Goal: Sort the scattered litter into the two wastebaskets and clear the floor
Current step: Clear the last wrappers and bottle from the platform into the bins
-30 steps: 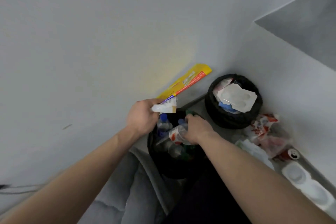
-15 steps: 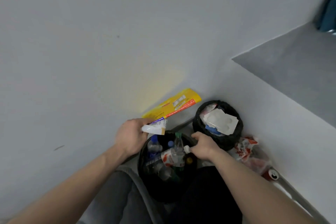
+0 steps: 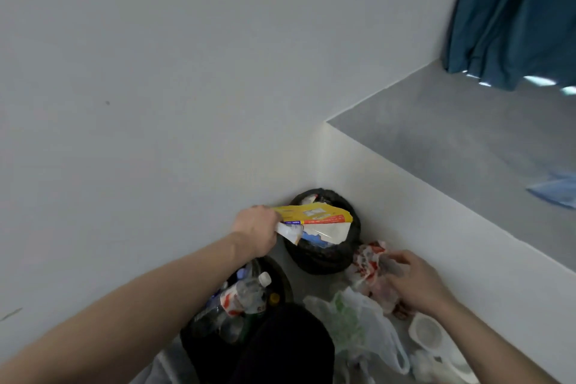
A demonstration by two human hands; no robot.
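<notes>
My left hand (image 3: 258, 232) grips a flat yellow carton (image 3: 314, 215) together with a white wrapper, holding them over the far black-lined wastebasket (image 3: 349, 256) in the corner, which holds paper. The near wastebasket (image 3: 282, 279), below my left forearm, is full of plastic bottles (image 3: 246, 296). My right hand (image 3: 414, 282) rests on a crumpled red-and-white wrapper (image 3: 367, 262) on the floor by the low wall, fingers curled on it.
A thin plastic bag (image 3: 358, 321) and a white plastic tray (image 3: 430, 333) lie on the floor at lower right. A white low wall (image 3: 436, 227) with a grey ledge runs along the right. A blue curtain (image 3: 514, 9) hangs above. My dark knee (image 3: 286, 349) is at the bottom.
My left hand swung the yellow carton and white wrapper from over the near basket to over the far one. My right hand left the bottle in the near basket and reached the red-and-white wrapper.
</notes>
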